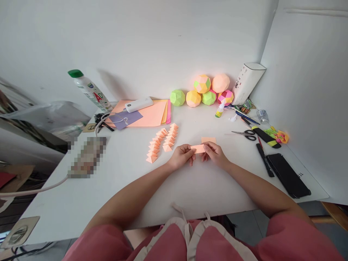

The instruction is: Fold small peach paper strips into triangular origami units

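A folded strip of peach paper (198, 149) is stretched level between my two hands above the white table. My left hand (181, 155) pinches its left end between thumb and fingers. At the other end, my right hand (215, 153) grips it the same way. Just behind the strip lies a flat piece of peach paper (208, 139), partly covered by my right hand. To the left of my hands stand two rows of small folded peach paper pieces (154, 146), overlapping one another.
Several faceted paper balls (193, 98) are stacked against the wall. A glue bottle (219, 109), scissors (246, 134), a utility knife (265, 136) and a black phone (288, 174) lie to the right. Coloured paper sheets (152, 115) under a white device (139, 104) and a tall bottle (89, 88) are back left.
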`<state>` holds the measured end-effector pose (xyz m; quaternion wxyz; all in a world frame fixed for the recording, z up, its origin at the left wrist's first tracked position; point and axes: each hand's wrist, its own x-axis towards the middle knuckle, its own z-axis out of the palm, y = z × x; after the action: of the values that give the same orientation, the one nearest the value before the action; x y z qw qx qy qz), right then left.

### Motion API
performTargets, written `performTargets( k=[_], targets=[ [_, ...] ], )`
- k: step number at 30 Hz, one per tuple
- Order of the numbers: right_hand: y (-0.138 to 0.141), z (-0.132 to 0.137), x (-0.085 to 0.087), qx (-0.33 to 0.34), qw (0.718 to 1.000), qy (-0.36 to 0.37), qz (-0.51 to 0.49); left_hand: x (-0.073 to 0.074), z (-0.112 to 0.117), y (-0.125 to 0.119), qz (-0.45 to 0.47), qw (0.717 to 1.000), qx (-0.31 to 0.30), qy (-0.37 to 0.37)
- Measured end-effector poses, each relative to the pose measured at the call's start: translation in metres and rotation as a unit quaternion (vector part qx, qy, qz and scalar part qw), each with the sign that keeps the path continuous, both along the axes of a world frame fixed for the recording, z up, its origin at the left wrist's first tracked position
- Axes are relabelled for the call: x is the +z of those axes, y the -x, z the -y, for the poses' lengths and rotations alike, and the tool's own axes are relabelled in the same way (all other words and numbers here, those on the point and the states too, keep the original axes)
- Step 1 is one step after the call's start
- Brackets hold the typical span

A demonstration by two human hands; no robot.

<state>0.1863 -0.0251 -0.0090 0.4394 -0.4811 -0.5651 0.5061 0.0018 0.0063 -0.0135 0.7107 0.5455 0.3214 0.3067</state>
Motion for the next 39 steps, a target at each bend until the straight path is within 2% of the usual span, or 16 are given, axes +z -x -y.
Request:
performTargets(
  k=[4, 8, 14, 22, 26, 30, 35, 39],
  targets=[
    [-0.002, -0.002, 0.000, 0.035, 0.999, 0.013, 0.036, 0.001, 0.000, 0.000, 0.004, 1.000, 0.013, 0.001],
    [-0.003, -0.003, -0.001, 0.043, 0.997, 0.011, 0.068, 0.003, 0.001, -0.001, 0.004, 1.000, 0.023, 0.006],
    [-0.001, -0.002, 0.000, 0.028, 0.997, 0.035, 0.064, 0.003, 0.002, -0.002, -0.010, 0.999, 0.031, -0.001],
    [0.002, -0.002, -0.004, 0.027, 0.996, 0.053, 0.063, -0.001, 0.004, -0.003, -0.012, 0.999, 0.011, -0.037],
    [0.000, -0.003, -0.003, 0.036, 0.997, 0.046, 0.058, 0.001, 0.003, -0.002, -0.003, 1.000, 0.024, -0.012],
    [-0.003, -0.004, -0.002, 0.046, 0.998, 0.028, 0.031, 0.000, -0.002, 0.001, 0.023, 0.999, 0.036, 0.021],
    [-0.007, -0.008, -0.004, 0.019, 0.999, 0.001, -0.033, -0.002, -0.008, 0.002, 0.050, 0.996, 0.055, 0.047],
    [-0.005, -0.006, -0.008, -0.027, 0.992, -0.119, -0.016, -0.002, -0.008, 0.002, 0.055, 0.995, 0.066, 0.055]
  ],
)
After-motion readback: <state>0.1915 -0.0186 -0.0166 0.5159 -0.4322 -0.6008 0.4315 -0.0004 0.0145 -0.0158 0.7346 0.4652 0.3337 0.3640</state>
